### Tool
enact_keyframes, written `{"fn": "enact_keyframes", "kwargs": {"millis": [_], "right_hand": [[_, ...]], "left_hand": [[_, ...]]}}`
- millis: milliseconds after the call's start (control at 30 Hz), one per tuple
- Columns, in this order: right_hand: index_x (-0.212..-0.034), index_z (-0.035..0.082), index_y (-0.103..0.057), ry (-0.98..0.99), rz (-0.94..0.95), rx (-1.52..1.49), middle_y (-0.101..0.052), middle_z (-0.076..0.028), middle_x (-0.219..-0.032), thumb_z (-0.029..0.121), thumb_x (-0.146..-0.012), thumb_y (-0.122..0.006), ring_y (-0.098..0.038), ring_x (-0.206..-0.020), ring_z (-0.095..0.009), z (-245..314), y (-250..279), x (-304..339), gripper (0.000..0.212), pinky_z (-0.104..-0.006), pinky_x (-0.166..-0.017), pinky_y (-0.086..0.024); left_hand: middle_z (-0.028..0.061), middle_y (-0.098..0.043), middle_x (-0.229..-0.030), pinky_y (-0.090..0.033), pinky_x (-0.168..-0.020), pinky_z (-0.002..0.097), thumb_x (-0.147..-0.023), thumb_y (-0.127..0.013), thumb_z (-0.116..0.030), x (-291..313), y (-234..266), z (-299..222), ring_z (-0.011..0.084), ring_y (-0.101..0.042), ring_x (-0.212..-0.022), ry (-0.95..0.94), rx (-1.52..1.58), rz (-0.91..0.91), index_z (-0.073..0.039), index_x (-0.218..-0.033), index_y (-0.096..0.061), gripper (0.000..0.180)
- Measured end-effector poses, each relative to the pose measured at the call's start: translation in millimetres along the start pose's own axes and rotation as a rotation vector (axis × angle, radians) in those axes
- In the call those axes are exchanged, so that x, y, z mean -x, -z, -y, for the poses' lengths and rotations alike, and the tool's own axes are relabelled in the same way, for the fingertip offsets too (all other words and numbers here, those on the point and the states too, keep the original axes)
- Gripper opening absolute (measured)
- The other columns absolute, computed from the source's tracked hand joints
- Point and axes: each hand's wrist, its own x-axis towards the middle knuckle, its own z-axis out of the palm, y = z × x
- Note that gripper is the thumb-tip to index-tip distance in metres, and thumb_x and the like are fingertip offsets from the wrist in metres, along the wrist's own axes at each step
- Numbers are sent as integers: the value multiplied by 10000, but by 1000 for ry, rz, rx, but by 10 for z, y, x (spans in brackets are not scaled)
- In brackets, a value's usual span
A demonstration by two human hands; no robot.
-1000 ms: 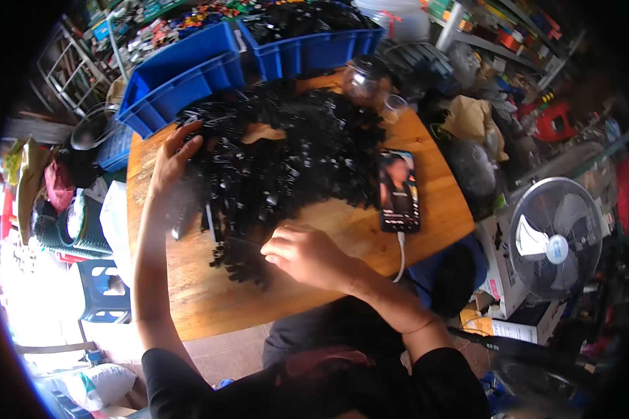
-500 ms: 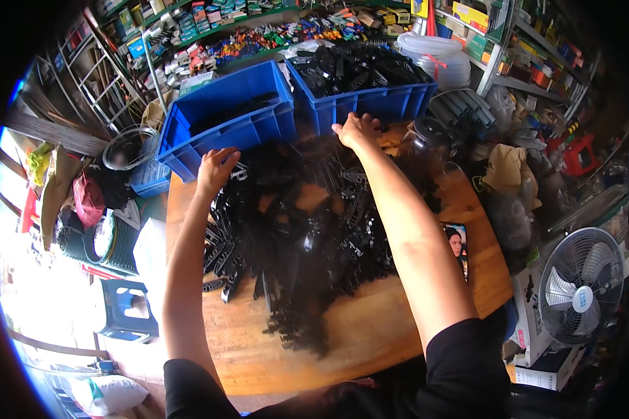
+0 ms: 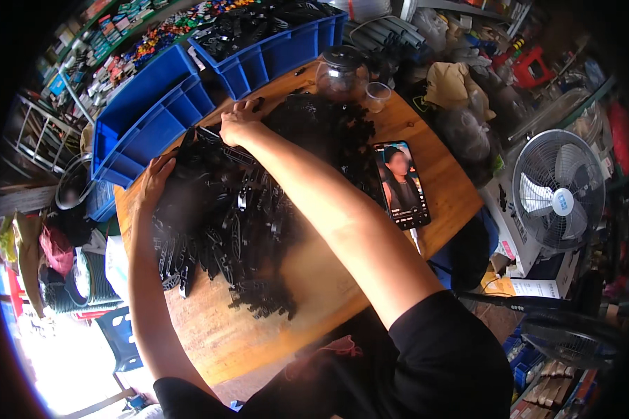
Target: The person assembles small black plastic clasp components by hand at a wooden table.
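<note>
A large heap of black plastic parts [image 3: 220, 199], long and slotted, covers the far left of the wooden table. My left hand [image 3: 158, 172] lies along the heap's left edge, fingers stretched out and touching the parts. Across the heap's far side reaches my right hand [image 3: 241, 122], its fingers apart and bent over the parts, with a small dark piece by the fingertips. I cannot see either hand gripping a part. Beyond my hands stand a left blue crate [image 3: 168, 115] and a right blue crate [image 3: 279, 56], the latter piled with black parts.
On the wooden table [image 3: 314, 307] lies a phone [image 3: 400, 185] with a cable, right of my right forearm. A round glass pot [image 3: 342, 73] and a clear cup [image 3: 377, 96] stand at the far right. A fan [image 3: 559, 192] stands beyond the table's right side.
The view has swung right, so the scene sits farther left and the phone shows fully. My right hand has come leftward along the crates' front, closer to my left hand.
</note>
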Motion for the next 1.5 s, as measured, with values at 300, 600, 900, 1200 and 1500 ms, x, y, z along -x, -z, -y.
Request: {"fn": "enact_keyframes", "kwargs": {"millis": [300,600,900,1200,1500], "right_hand": [[-1013,51,-576,861,-113,-221,-538,-149,-1047,260,-850,-577,-520,-956,-297,-48,59,1900,265,-441,-841,-415],[-929,46,-635,933,-209,-407,-605,-92,-986,153,-795,-629,-570,-901,-247,-810,-72,2766,171,-346,-825,-464],[-881,66,-631,1089,-189,-278,-607,-46,-902,165,-783,-633,-574,-879,-215,-380,547,2417,140,-336,-817,-457],[-845,19,-687,809,-217,447,-630,-142,-967,119,-768,-574,-541,-984,-279,292,402,149,170,-366,-824,-462],[-1253,-8,-482,186,-297,-620,-428,-185,-1345,201,-890,-399,-428,-1217,-355,462,-86,-1505,428,-386,-1005,-370]], "left_hand": [[105,-547,-1251,-287,-1031,303,-916,-494,-334,1061,393,-509,200,-446,-1210,95,422,-233,-17,-1234,-538,451],[97,-597,-1165,-425,-891,298,-859,-615,-229,1306,491,-473,181,-559,-1039,137,262,-376,-34,-1184,-579,381],[94,-528,-1200,-390,-916,467,-850,-562,-338,-252,646,-101,291,-460,-1145,135,-738,-478,-144,-1276,-463,478],[44,-584,-862,-324,-773,409,-879,-513,-287,-167,940,672,239,-529,-904,180,-893,-450,-180,-982,-562,157],[68,-567,-888,-347,-851,432,-859,-528,-279,-262,921,951,270,-520,-903,76,-747,-589,-155,-984,-562,179]]}}
